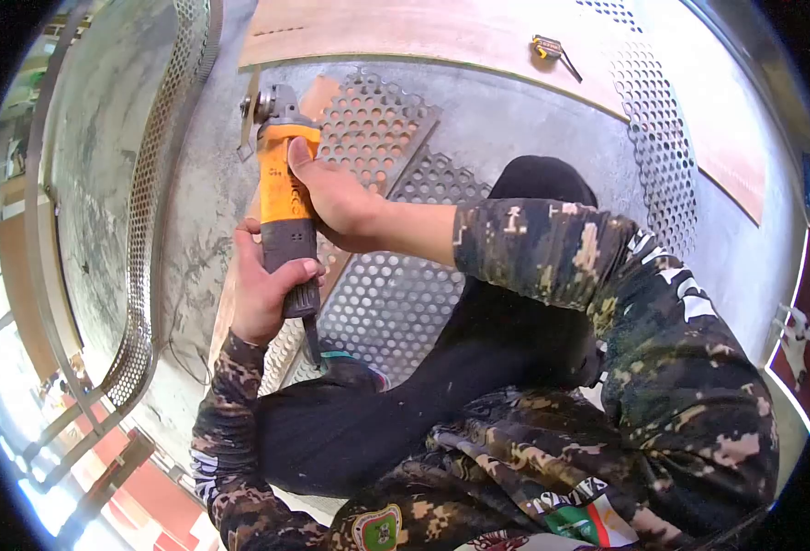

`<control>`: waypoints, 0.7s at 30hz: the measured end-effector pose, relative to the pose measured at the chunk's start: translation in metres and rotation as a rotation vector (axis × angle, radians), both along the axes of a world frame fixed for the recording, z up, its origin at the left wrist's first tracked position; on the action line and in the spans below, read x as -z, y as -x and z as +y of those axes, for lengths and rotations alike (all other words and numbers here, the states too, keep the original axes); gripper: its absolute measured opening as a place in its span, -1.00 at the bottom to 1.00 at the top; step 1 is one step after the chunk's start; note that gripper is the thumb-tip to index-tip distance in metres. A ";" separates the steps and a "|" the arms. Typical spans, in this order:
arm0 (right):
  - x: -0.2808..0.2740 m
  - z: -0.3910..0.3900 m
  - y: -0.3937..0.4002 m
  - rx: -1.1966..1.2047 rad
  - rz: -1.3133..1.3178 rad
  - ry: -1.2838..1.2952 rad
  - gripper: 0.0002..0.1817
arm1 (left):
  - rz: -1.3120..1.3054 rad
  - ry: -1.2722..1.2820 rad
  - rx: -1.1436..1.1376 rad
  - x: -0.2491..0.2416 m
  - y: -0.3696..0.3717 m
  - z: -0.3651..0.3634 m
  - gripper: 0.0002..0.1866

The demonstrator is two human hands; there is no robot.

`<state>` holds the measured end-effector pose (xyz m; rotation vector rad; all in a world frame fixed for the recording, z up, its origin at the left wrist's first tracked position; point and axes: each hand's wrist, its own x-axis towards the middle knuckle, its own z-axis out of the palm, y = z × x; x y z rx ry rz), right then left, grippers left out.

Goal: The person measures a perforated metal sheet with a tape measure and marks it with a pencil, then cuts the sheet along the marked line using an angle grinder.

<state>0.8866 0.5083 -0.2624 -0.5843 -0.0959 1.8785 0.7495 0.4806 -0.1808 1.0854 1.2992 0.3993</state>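
An orange and black angle grinder (285, 188) is held between my two hands, its head and disc pointing away from me. My left hand (267, 285) wraps round the dark rear end of the body, thumb across the top, close to where the cord leaves. Farther forward, my right hand (336, 197) grips the orange part, thumb on top near the gear head; its other fingers are hidden beneath. Under and beside the tool lie perforated metal sheets (396, 285) with round holes, cut edges showing. A wooden strip (224, 317) runs below the grinder.
A large wooden board (405, 32) lies ahead, with a yellow and black tape measure (546, 49) on it. A long perforated strip (148, 211) curves along the left. Another perforated strip (657, 138) lies at right. My bent legs (396, 413) are close behind the sheets.
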 end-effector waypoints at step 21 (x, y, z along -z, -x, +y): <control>0.057 0.036 -0.110 0.124 -0.243 -0.001 -0.35 | 0.371 -0.541 0.152 0.061 -0.135 0.016 0.01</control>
